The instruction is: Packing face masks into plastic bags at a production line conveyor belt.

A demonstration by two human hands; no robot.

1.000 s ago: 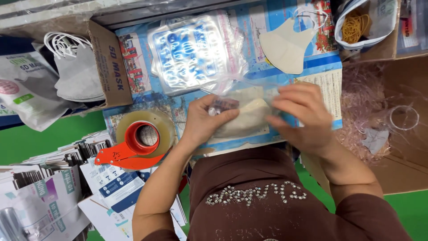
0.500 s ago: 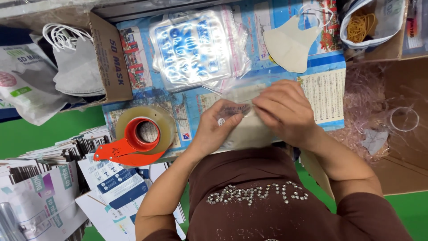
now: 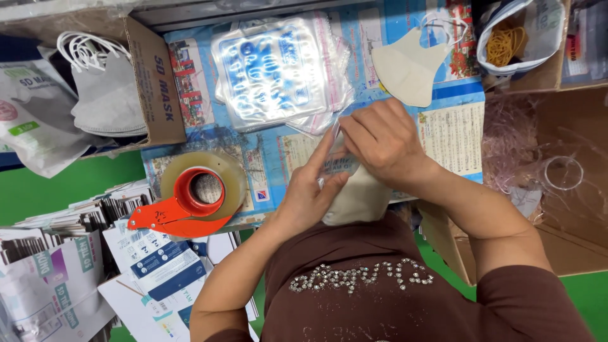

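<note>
My left hand (image 3: 311, 191) and my right hand (image 3: 379, 142) together hold a clear plastic bag (image 3: 337, 163) with a beige face mask (image 3: 360, 199) inside it, close to my chest. My left fingers pinch the bag's left side. My right hand grips its top edge from above. Just beyond my hands lies a stack of clear printed bags (image 3: 273, 71) on the blue printed table cover (image 3: 451, 136). A second beige mask (image 3: 408, 66) lies loose at the upper right.
A red tape dispenser with a clear tape roll (image 3: 193, 195) sits to my left. A cardboard box (image 3: 152, 88) of grey masks (image 3: 107, 101) stands at the far left. Printed cards (image 3: 69, 253) are piled at lower left. A bag of rubber bands (image 3: 510, 38) is top right, an open carton (image 3: 557, 190) at right.
The bagged mask has been lifted from lying flat on the table and turned upright toward my chest. Both hands came closer together around its top.
</note>
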